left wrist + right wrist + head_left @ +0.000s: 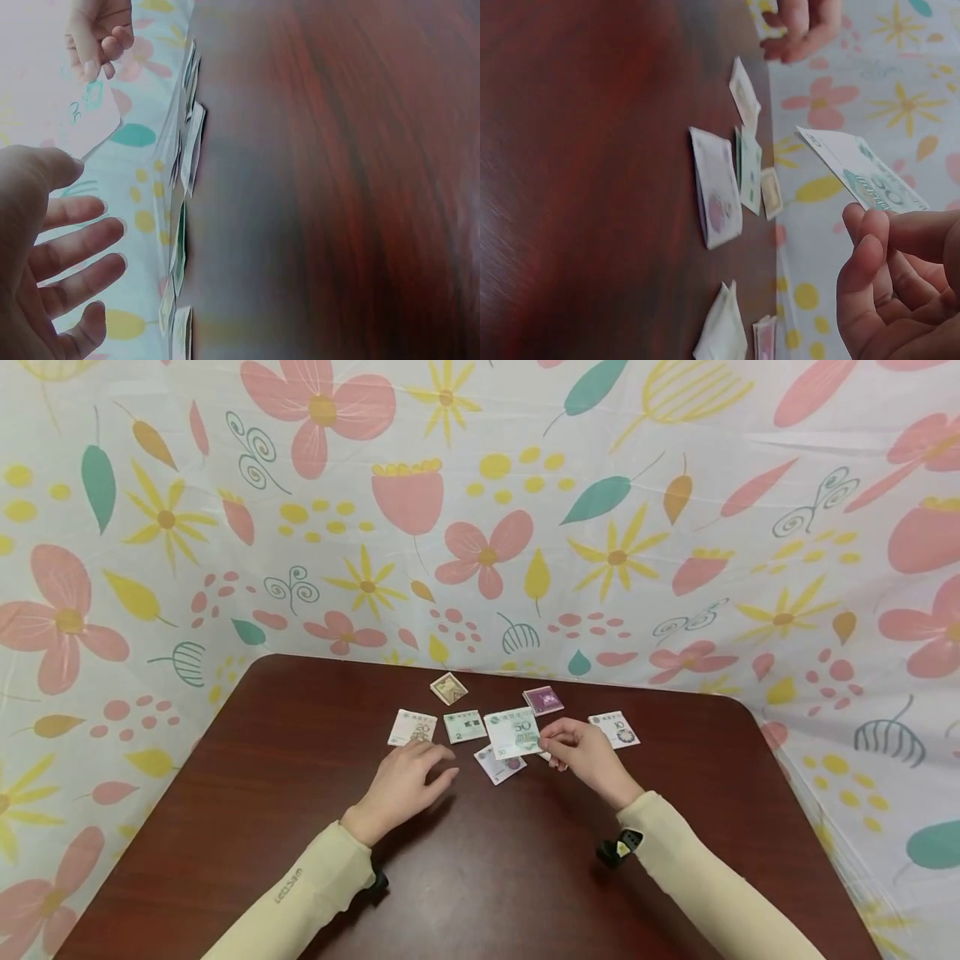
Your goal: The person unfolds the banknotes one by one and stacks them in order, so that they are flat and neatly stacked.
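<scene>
My right hand (592, 758) pinches a green-and-white 50 banknote (510, 732) by its right edge, thumb against fingertips. The right wrist view shows that note (870, 172) raised off the table, sticking out from the fingers. Partly behind it in the head view lies a folded pale purple banknote (501, 767). My left hand (401, 785) is held over the table with fingers spread and holds nothing. Its fingertips overlap the lower edge of a folded 20 banknote (411, 725) in the head view. Between the hands lies a folded green 2 banknote (466, 727).
Toward the back of the dark wooden table (480, 877) lie a tan folded banknote (448, 688) and a purple one (543, 699). A 10 banknote (615, 729) lies right of my right hand. A flowered cloth (487, 560) hangs behind the table.
</scene>
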`<state>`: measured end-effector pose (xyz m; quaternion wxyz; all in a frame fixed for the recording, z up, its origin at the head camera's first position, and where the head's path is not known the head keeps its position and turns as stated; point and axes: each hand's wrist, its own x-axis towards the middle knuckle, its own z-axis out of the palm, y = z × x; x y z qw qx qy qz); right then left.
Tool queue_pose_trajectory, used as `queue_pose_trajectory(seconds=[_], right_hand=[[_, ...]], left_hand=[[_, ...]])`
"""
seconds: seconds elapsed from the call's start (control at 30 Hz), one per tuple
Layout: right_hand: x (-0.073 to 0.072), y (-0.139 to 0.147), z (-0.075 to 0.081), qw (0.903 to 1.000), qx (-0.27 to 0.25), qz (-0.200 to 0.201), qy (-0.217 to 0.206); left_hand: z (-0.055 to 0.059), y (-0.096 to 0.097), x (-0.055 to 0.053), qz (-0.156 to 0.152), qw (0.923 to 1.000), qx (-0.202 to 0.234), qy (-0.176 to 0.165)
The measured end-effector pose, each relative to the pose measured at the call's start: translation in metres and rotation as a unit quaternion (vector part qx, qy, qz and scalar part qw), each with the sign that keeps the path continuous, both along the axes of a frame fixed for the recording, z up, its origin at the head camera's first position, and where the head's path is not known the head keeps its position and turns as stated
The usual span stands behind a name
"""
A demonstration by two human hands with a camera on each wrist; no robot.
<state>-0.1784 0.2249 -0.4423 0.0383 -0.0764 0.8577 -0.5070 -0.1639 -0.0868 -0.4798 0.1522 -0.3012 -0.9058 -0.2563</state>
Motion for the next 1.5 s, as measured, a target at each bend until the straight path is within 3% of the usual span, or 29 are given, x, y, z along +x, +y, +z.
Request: queue_pose_trajectory(seconds=[0.2, 0.6, 0.93, 1.1, 1.2, 1.37, 1.5], right_hand=[[0.02, -0.005, -0.007, 0.9988, -0.041, 0.012, -0.023], [0.054, -0.019, -0.02, 0.9926, -0.097, 0.04, -0.062], [0.065, -0.022, -0.025, 0.9935, -0.089, 0.038, -0.06], [0.068, -0.023, -0.026, 0.9941, -0.083, 0.039, -0.057], [0.07, -0.024, -0.027, 0.9949, -0.075, 0.042, -0.053], [0.073, -0.026, -0.03, 0.9953, -0.072, 0.043, -0.048], [0.074, -0.026, -0.032, 0.9956, -0.069, 0.043, -0.045]], left_hand=[[-0.001, 0.01, 0.004, 0.004, 0.9996, 0.027, 0.011], [-0.003, 0.027, 0.014, 0.014, 0.9984, 0.05, -0.024], [-0.005, 0.032, 0.02, 0.009, 0.9994, 0.031, 0.011], [-0.004, 0.032, 0.023, 0.014, 0.9986, 0.049, 0.011], [-0.003, 0.033, 0.024, 0.016, 0.9978, 0.065, 0.0], [-0.002, 0.034, 0.026, 0.013, 0.9936, 0.097, -0.056], [-0.002, 0.036, 0.027, -0.008, 0.9866, 0.138, -0.087]])
